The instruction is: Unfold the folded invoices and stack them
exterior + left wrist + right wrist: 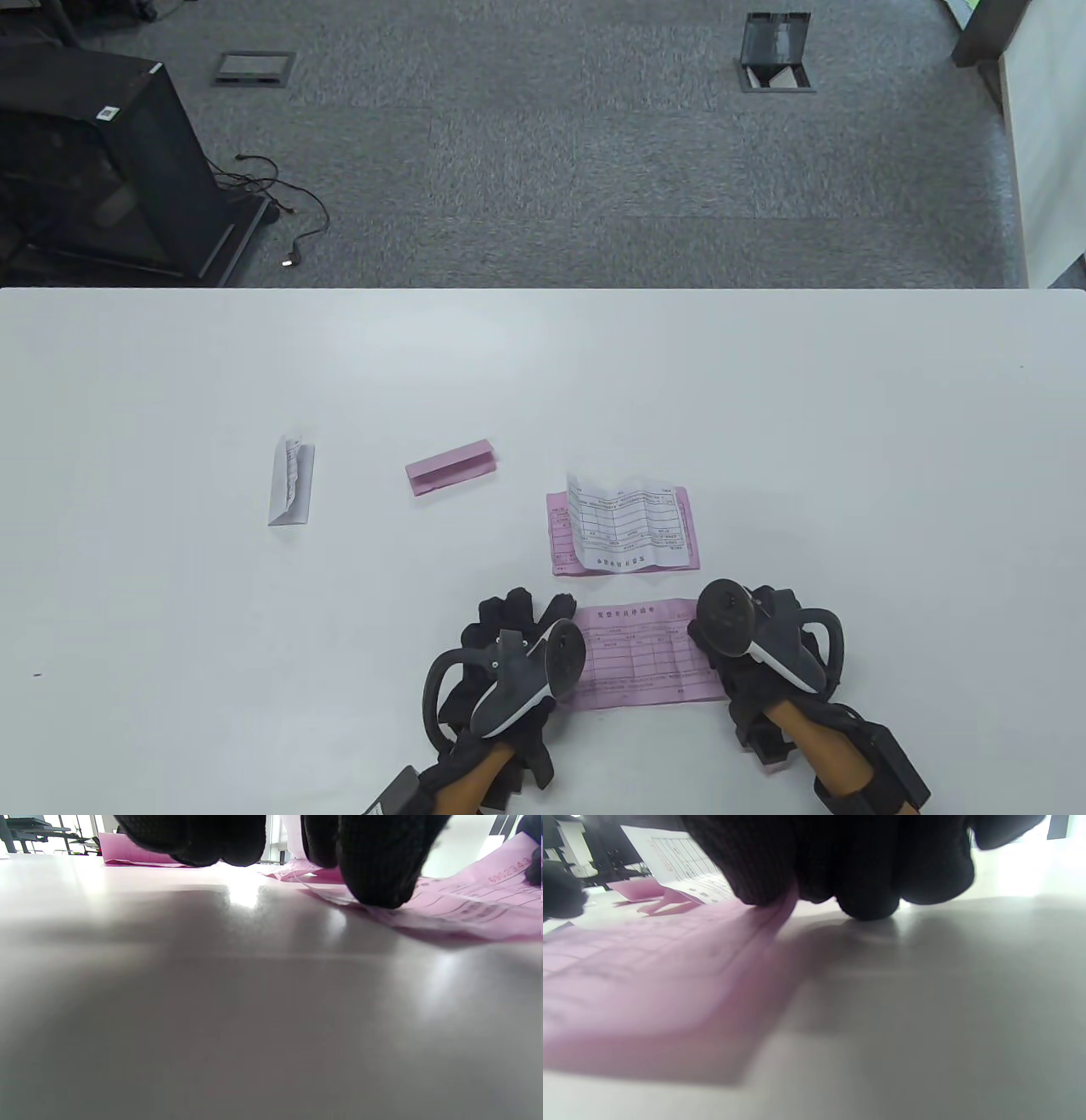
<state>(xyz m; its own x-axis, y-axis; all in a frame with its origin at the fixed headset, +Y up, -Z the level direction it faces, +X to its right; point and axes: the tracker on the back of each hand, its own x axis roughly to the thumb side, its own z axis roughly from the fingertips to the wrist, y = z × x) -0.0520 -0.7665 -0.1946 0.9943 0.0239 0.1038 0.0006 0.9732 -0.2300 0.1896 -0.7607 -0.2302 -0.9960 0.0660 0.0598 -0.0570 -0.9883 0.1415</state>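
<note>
Near the front edge of the white table (170, 382), an unfolded pink invoice (640, 654) is laid flat between the two gloved hands. Its left end is pressed by the left hand (509, 654), which is brought in from the near edge with the wrist low and the tracker (530, 675) tilted on its back. In the left wrist view one fingertip (377, 878) is seen set down on the pink sheet's edge, while the other fingers are held just beside it over the bare table; the sheet is pressed rather than gripped. The right end of the sheet is held down by the right hand (764, 645), turned palm down, with its tracker (747, 632) uppermost. In the right wrist view the fingertips (763, 878) are seen resting at the paper's right edge and on the table beside it; whether the edge is pinched cannot be told.

Just beyond the flattened sheet, a stack (624, 531) is formed by a white invoice (628, 526) lying on a pink one, the white sheet's far edge curling up. Farther left, a folded pink invoice (450, 467) is lying on the table, and well to its left a folded white invoice (291, 482) is seen, both apart from the hands.
</note>
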